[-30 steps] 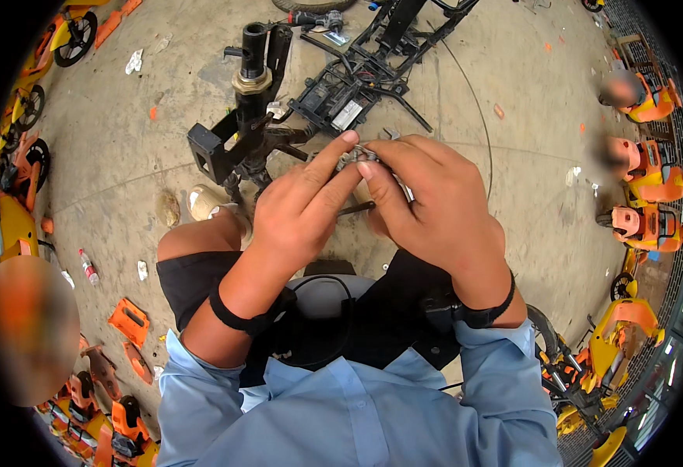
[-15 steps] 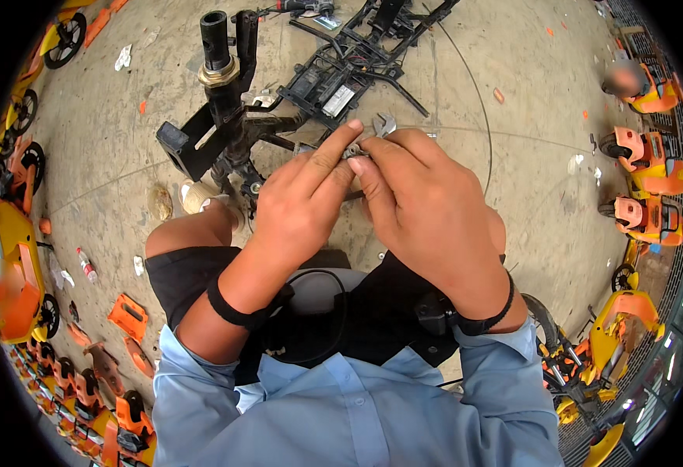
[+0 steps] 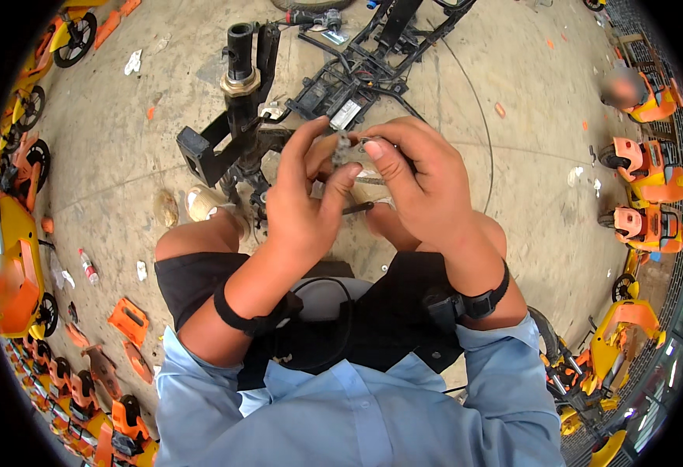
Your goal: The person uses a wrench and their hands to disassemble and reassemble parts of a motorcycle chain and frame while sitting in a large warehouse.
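Note:
My left hand [image 3: 302, 198] is raised over my lap, fingers curled around a small grey metal part [image 3: 342, 146] that is blurred. My right hand [image 3: 427, 183] pinches at the same part or a thin piece beside it with thumb and forefinger; which, I cannot tell. Just beyond my hands stands a black bicycle-type frame tube [image 3: 240, 58] with a silver nut ring [image 3: 240, 84] and a square black bracket [image 3: 195, 154]. Behind it a larger black vehicle frame [image 3: 357, 74] lies on the concrete.
A red-and-black power tool [image 3: 314, 19] lies at the back. Orange and yellow scooters [image 3: 641, 167] line both sides of the floor [image 3: 528, 156]. Loose orange panels [image 3: 127, 319] and a plastic bottle [image 3: 88, 266] lie at the left. A cable runs across the right floor.
My hands have turned and drawn slightly apart: my left thumb now shows below the part, and my right thumb has shifted upward. The frame view shifted slightly back and forth.

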Motion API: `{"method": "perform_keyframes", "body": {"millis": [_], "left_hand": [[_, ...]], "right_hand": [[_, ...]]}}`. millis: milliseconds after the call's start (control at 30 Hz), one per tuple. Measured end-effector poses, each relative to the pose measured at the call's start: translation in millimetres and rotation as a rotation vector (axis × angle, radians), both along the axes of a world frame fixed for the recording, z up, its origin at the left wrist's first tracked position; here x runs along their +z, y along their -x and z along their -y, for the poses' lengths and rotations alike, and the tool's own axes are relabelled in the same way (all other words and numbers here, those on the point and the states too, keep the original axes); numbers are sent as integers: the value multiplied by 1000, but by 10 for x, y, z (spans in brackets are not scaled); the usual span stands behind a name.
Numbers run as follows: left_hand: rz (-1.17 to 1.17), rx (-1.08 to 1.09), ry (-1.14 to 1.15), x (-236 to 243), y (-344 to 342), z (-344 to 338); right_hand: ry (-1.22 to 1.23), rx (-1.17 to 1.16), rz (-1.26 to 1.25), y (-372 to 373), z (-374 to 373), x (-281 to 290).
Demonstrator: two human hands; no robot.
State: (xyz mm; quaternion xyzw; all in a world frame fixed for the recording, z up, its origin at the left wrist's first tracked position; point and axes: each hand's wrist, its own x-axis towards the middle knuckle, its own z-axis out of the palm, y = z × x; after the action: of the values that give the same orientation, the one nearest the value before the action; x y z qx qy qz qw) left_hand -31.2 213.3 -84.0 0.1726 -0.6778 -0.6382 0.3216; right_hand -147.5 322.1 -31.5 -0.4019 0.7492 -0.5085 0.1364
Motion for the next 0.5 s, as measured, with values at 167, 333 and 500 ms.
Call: {"method": "perform_keyframes", "body": {"millis": [167,333,500], "left_hand": [[123,-144,-542,116,-51,227],[124,-174,-830,83,-117,322],[147,-245,-594,39,-148,378]], "right_hand": [[89,16,124,45,36,-149],[13,21,590,40,71,-112],[13,89,713,40,129,-179]]}}
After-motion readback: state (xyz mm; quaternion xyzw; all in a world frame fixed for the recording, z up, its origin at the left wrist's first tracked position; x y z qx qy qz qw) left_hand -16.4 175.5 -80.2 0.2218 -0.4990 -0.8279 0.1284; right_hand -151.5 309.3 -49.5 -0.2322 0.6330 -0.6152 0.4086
